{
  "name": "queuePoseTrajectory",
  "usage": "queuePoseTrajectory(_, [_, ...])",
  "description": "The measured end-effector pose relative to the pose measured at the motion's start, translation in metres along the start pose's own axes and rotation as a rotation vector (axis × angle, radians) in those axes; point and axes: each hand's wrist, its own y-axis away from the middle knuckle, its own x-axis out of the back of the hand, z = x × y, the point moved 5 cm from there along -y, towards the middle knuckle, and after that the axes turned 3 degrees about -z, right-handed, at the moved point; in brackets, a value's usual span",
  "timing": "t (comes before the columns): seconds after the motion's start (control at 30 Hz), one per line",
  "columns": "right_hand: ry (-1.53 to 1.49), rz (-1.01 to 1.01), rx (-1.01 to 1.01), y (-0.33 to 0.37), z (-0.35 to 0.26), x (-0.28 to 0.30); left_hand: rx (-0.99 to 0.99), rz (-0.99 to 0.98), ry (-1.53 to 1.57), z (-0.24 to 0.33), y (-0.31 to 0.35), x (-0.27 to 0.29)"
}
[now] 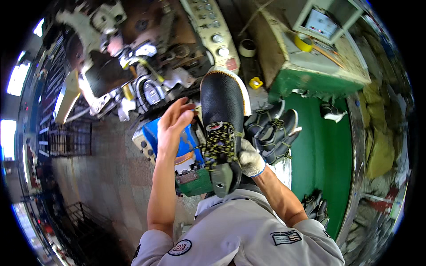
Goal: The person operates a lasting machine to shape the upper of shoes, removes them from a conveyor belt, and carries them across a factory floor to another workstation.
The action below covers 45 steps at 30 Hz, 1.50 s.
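A black leather shoe (222, 99) stands out in front of me, toe pointing away, with yellow stitching round its toe and a pale sole edge. Yellow-and-black laces (220, 142) cover its instep, and a grey-green shoe last (224, 179) shows at the heel end. In a white glove, my right hand (252, 158) grips the shoe's right side near the heel; its fingertips are hidden behind the shoe. My bare left hand (174, 122) is raised just left of the shoe, fingers stretched out and holding nothing.
Several black laced shoes (273, 133) lie to the right beside a green tabletop (326, 150). A machine with metal parts (151, 91) fills the upper left, next to a panel of knobs (217, 37). Yellow tape (303, 42) sits on a bench at the upper right.
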Motion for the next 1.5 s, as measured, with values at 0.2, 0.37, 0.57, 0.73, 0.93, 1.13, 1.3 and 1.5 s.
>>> queuePoseTrajectory(0.2, [-0.289,0.063,-0.162,-0.073,0.052,-0.004,0.169,0.233,0.084,-0.03,0.005,0.077])
queuePoseTrajectory(0.37, [-0.051,0.235,-0.17,-0.122,0.079,0.005,0.057,0.457,0.105,-0.057,0.014,0.132])
queuePoseTrajectory(0.57, [0.077,0.263,-0.144,-0.181,0.095,0.001,-0.093,0.584,0.024,-0.065,0.011,0.159])
queuePoseTrajectory(0.73, [0.192,0.213,-0.014,-0.216,0.081,-0.023,-0.021,0.633,0.111,-0.064,-0.004,0.157])
queuePoseTrajectory(0.93, [0.313,0.278,-0.001,-0.224,0.085,-0.013,0.126,0.505,0.246,-0.112,-0.011,0.142])
queuePoseTrajectory(1.13, [0.324,0.312,0.095,-0.231,0.086,-0.017,0.255,0.401,0.552,-0.126,-0.017,0.146])
queuePoseTrajectory(1.3, [0.635,0.392,0.137,-0.228,0.088,-0.022,0.357,0.359,0.636,-0.113,-0.019,0.148])
queuePoseTrajectory(1.5, [0.902,0.26,0.316,-0.239,0.069,-0.039,0.325,0.268,0.531,-0.103,-0.018,0.154])
